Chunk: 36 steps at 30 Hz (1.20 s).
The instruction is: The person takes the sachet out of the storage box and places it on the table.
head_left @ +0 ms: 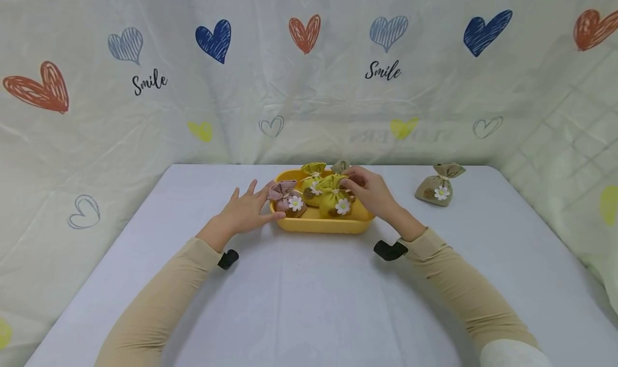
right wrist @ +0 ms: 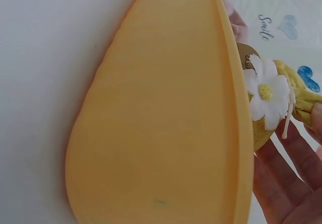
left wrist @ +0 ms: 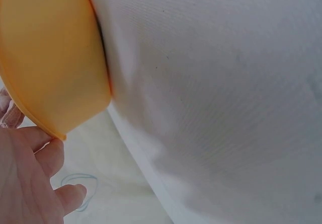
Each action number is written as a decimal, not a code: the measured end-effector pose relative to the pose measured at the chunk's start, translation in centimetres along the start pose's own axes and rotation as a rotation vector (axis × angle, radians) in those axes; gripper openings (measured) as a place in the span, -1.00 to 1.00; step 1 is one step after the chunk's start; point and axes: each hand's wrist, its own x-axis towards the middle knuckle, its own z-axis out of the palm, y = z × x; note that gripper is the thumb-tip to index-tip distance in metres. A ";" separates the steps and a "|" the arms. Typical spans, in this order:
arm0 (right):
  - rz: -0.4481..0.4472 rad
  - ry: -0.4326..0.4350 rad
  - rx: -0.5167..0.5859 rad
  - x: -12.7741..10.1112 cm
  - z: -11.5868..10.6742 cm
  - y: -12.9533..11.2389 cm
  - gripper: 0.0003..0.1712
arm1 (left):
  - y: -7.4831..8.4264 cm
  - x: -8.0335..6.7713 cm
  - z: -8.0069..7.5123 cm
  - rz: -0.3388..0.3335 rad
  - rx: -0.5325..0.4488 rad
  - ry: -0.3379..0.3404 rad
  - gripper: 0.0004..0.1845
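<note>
A yellow tray (head_left: 321,225) sits in the middle of the white worktop (head_left: 309,302), a bit toward the far side. It is smooth plastic with round corners and low walls. In it lie little cloth bags tied at the top. The pink bag (head_left: 286,198) is at the left end and has a white daisy on it. A green bag (head_left: 335,197) stands in front with a daisy too. Another green bag (head_left: 313,182) is behind it. I count 4 bags in the tray, but 1 is mostly hidden.

The left hand (head_left: 246,211) lies flat on the worktop with fingers spread and straight. Its fingertips touch the left end of the tray, just beside the pink bag. It holds nothing.

The right hand (head_left: 369,192) is at the right end of the tray. Its fingers curl around a tan bag (head_left: 340,167) at the back of the tray, which it holds near the top.

The near part of the worktop is wide and bare. There is room on both sides of the tray.

Well apart to the right, a tan bag with a daisy (head_left: 438,186) stands alone on the worktop. Behind everything hangs a curtain with hearts (head_left: 309,72).
</note>
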 end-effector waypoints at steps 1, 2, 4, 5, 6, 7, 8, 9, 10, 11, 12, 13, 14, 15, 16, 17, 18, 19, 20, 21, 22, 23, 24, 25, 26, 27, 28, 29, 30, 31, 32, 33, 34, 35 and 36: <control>0.009 -0.002 0.007 0.0 -0.1 0.0 -0.76 | 0.0 0.0 0.0 -0.001 0.001 0.000 0.11; 0.019 -0.004 0.012 0.0 -0.2 -0.1 -0.75 | 0.0 0.0 0.0 -0.002 0.001 0.000 0.11; 0.037 -0.007 0.021 0.1 -0.5 -0.2 -0.73 | 0.0 0.0 0.0 -0.003 0.000 -0.001 0.11; 0.046 -0.009 0.027 0.1 -0.6 -0.3 -0.73 | 0.0 0.0 0.0 -0.003 0.001 0.000 0.11; 0.055 -0.012 0.031 0.2 -0.8 -0.3 -0.72 | 0.0 0.0 0.0 -0.002 0.002 0.000 0.11; 0.062 -0.014 0.030 0.3 -0.9 -0.4 -0.72 | 0.0 0.0 0.1 -0.003 0.006 0.000 0.11; 0.068 -0.014 0.027 0.3 -1.0 -0.4 -0.72 | -0.1 0.0 0.1 -0.003 0.006 -0.001 0.12; 0.074 -0.015 0.021 0.4 -1.2 -0.4 -0.72 | -0.1 0.0 0.1 -0.003 0.009 -0.001 0.12; 0.079 -0.014 0.013 0.5 -1.3 -0.5 -0.72 | -0.1 0.0 0.1 -0.002 0.009 -0.001 0.12; 0.083 -0.012 0.006 0.6 -1.4 -0.5 -0.72 | -0.1 0.0 0.1 -0.002 0.011 -0.001 0.12; 0.085 -0.011 0.001 0.6 -1.6 -0.6 -0.73 | 0.0 0.0 0.1 -0.003 0.010 -0.002 0.12; 0.088 -0.008 -0.005 0.7 -1.7 -0.7 -0.73 | 0.0 0.0 0.1 -0.004 0.012 -0.002 0.12; 0.090 -0.005 -0.009 0.7 -1.9 -0.8 -0.73 | 0.0 -0.1 0.1 -0.003 0.011 -0.001 0.12; 0.091 -0.001 -0.011 0.7 -2.0 -0.9 -0.73 | 0.0 -0.1 0.1 -0.004 0.013 -0.002 0.12; 0.091 0.001 -0.011 0.8 -2.2 -1.0 -0.73 | 0.0 0.0 0.1 -0.004 0.012 -0.001 0.11; 0.088 0.004 -0.012 0.8 -2.3 -1.1 -0.73 | 0.0 0.0 0.1 -0.006 0.012 -0.001 0.11; 0.086 0.008 -0.011 0.8 -2.5 -1.1 -0.73 | 0.0 0.0 0.1 -0.005 0.010 -0.001 0.11; 0.081 0.011 -0.011 0.7 -2.7 -1.1 -0.72 | 0.0 0.0 0.1 -0.004 0.011 0.001 0.11; 0.075 0.014 -0.013 0.7 -2.9 -1.1 -0.72 | 0.0 0.0 0.1 -0.004 0.008 0.002 0.11; 0.069 0.016 -0.014 0.7 -3.1 -1.1 -0.71 | 0.0 0.0 0.1 -0.004 0.007 0.004 0.10; 0.062 0.019 -0.017 0.6 -3.3 -1.1 -0.70 | 0.0 0.0 0.1 -0.004 0.008 0.007 0.10; 0.054 0.021 -0.020 0.5 -3.4 -1.1 -0.69 | 0.0 0.0 0.2 -0.003 0.010 0.008 0.10; 0.050 0.023 -0.022 0.5 -3.6 -1.1 -0.68 | 0.0 0.0 0.2 -0.003 0.013 0.010 0.10; 0.045 0.024 -0.026 0.4 -3.8 -1.1 -0.68 | 0.0 0.0 0.2 -0.003 0.017 0.012 0.09; 0.044 0.026 -0.029 0.4 -4.0 -1.0 -0.68 | 0.0 0.0 0.2 -0.004 0.018 0.012 0.09; 0.043 0.027 -0.031 0.3 -4.2 -1.1 -0.67 | 0.0 0.0 0.2 -0.003 0.025 0.013 0.09; 0.043 0.027 -0.032 0.3 -4.4 -1.1 -0.67 | 0.0 0.0 0.2 -0.001 0.032 0.013 0.09; 0.045 0.027 -0.034 0.3 -4.6 -1.1 -0.67 | 0.1 0.0 0.2 0.001 0.038 0.013 0.10; 0.047 0.028 -0.034 0.3 -4.8 -1.0 -0.68 | 0.1 0.0 0.2 0.001 0.043 0.013 0.10; 0.049 0.029 -0.033 0.2 -5.0 -1.1 -0.67 | 0.1 -0.1 0.2 0.004 0.049 0.014 0.11; 0.051 0.029 -0.032 0.1 -5.2 -1.2 -0.67 | 0.2 -0.1 0.3 0.007 0.056 0.015 0.11; 0.052 0.031 -0.032 0.0 -5.4 -1.2 -0.67 | 0.2 -0.1 0.3 0.011 0.066 0.018 0.11; 0.053 0.034 -0.031 -0.1 -5.6 -1.3 -0.66 | 0.2 0.0 0.3 0.012 0.071 0.019 0.11; 0.056 0.038 -0.031 -0.2 -5.8 -1.4 -0.65 | 0.2 0.0 0.3 0.012 0.075 0.021 0.11; 0.059 0.044 -0.031 -0.3 -6.0 -1.4 -0.65 | 0.2 0.0 0.3 0.013 0.082 0.023 0.10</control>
